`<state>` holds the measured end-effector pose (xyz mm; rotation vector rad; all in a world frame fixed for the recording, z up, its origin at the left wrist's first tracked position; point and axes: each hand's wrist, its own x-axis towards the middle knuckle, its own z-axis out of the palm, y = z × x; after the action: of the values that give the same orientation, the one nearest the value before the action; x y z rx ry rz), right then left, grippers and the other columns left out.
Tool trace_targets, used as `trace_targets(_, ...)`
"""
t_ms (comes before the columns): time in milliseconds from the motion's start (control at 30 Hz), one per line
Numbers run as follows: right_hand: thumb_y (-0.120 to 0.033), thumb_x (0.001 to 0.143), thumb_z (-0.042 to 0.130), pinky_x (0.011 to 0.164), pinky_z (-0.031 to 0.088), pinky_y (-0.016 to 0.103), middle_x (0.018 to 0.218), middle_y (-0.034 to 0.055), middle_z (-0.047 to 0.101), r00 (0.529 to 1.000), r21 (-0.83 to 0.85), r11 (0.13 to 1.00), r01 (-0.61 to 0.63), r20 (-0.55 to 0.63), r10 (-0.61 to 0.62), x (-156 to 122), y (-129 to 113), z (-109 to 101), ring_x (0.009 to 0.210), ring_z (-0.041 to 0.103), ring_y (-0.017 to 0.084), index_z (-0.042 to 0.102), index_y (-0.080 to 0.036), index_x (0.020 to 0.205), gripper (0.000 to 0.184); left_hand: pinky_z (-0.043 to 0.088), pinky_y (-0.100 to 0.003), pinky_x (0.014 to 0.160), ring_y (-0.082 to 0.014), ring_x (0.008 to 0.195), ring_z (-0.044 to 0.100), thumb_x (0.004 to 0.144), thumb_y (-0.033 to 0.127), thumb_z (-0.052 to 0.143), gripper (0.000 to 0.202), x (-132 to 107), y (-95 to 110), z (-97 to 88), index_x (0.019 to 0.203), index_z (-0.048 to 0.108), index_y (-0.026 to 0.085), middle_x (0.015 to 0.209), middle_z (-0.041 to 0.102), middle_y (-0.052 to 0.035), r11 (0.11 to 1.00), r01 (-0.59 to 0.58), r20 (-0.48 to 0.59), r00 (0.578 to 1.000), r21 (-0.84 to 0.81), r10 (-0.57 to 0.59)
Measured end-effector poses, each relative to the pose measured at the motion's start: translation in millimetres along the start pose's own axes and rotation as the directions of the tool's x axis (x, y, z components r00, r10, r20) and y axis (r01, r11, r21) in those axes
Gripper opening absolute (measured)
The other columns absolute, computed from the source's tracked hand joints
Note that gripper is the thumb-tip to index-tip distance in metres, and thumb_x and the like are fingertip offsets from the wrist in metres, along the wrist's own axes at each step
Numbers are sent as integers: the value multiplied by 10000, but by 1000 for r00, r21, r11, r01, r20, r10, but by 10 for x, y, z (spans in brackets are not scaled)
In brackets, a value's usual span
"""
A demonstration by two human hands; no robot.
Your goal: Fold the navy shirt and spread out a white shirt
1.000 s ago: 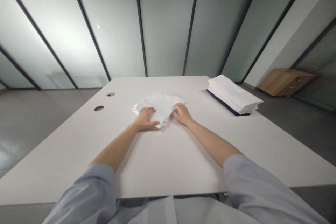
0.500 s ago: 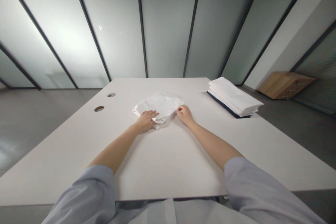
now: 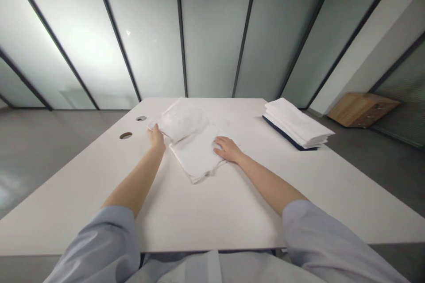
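A thin, slightly shiny white sheet [image 3: 197, 154] lies on the table in front of me; whether it is plastic or cloth I cannot tell. Its far left layer is raised and blurred, partly see-through, while the nearer part lies fairly flat with a corner pointing towards me. My left hand [image 3: 156, 138] pinches the raised layer at its left edge. On the sheet's right side rests my right hand [image 3: 228, 148], palm down with its fingers stretched out.
The white table [image 3: 212, 221] has two round holes at the left, one lined with metal [image 3: 141, 118]. At the right stands a stack of folded white cloths [image 3: 297, 121] on a dark blue piece [image 3: 282, 134]. Beyond are frosted glass panels [image 3: 212, 31] and a wooden cabinet [image 3: 361, 108].
My left hand has moved left and away from me, drawing a layer of the sheet with it. The sheet has spread out. My right hand has gone from a pinch to lying flat.
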<state>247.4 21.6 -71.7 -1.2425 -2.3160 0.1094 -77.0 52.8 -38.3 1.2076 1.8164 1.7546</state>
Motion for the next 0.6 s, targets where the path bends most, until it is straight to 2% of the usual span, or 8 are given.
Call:
trace_targets(67, -381, 839, 580, 1010, 387, 419, 1321, 124, 580, 996, -50, 998, -41, 83, 45, 8, -35, 26, 1220, 516, 270, 650, -206, 1145, 359, 371, -482, 1078, -295, 1338, 406, 859, 365, 464, 576, -15, -29, -121, 1373, 380, 121, 1381, 478, -186, 986, -67, -168, 981, 154, 93)
trace_targets(100, -396, 845, 577, 1004, 392, 421, 1323, 126, 580, 992, -69, 996, -64, 100, 71, 15, -51, 28, 1216, 523, 276, 650, -210, 1150, 365, 338, -481, 1099, -299, 1345, 393, 832, 344, 498, 569, -54, -35, -155, 1348, 415, 121, 1378, 483, -185, 964, -125, -161, 973, 234, 165)
trace_targets(167, -410, 853, 574, 969, 415, 401, 1277, 115, 613, 989, -103, 990, -96, 101, 106, 37, -78, 7, 1170, 559, 275, 658, -228, 1130, 342, 351, -463, 1085, -293, 1272, 476, 826, 322, 492, 456, -176, -33, -153, 1244, 525, 142, 1276, 574, -165, 888, -301, 79, 953, 349, 292)
trace_targets(200, -410, 859, 568, 940, 429, 387, 1231, 108, 639, 988, -122, 986, -111, 95, 122, 49, -88, -14, 1128, 583, 271, 666, -236, 1104, 315, 375, -453, 1062, -286, 1207, 533, 838, 330, 478, 393, -252, -29, -122, 1178, 577, 159, 1201, 623, -149, 844, -384, 241, 919, 375, 311)
trace_targets(267, -399, 873, 551, 872, 447, 369, 1114, 103, 680, 980, -162, 973, -165, 79, 180, 66, -97, -69, 1025, 621, 266, 681, -240, 1038, 263, 387, -445, 1044, -284, 1144, 576, 849, 388, 487, 355, -408, -23, -29, 1106, 629, 187, 1146, 660, -127, 747, -540, 529, 794, 388, 299)
trace_targets(333, -379, 877, 543, 835, 445, 364, 1047, 111, 683, 965, -195, 949, -248, 41, 260, 70, -89, -127, 972, 626, 267, 678, -230, 1020, 246, 334, -470, 1080, -301, 1214, 527, 836, 477, 526, 427, -543, -26, 59, 1150, 628, 206, 1260, 617, -123, 641, -667, 699, 660, 379, 274)
trace_targets(433, -369, 853, 575, 866, 416, 379, 1116, 154, 630, 923, -234, 896, -378, -17, 385, 54, -49, -193, 1044, 581, 291, 649, -194, 1094, 307, 247, -493, 1129, -310, 1336, 409, 838, 588, 505, 576, -651, -27, 111, 1281, 565, 225, 1437, 480, -116, 557, -748, 804, 552, 359, 223)
trace_targets(600, -396, 862, 531, 920, 362, 434, 1205, 206, 572, 829, -346, 777, -527, -7, 559, 34, 41, -255, 1140, 501, 333, 635, -121, 1144, 408, 213, -468, 1152, -294, 1385, 345, 868, 609, 448, 662, -660, 39, 72, 1379, 487, 190, 1500, 398, -123, 519, -755, 834, 535, 400, 135)
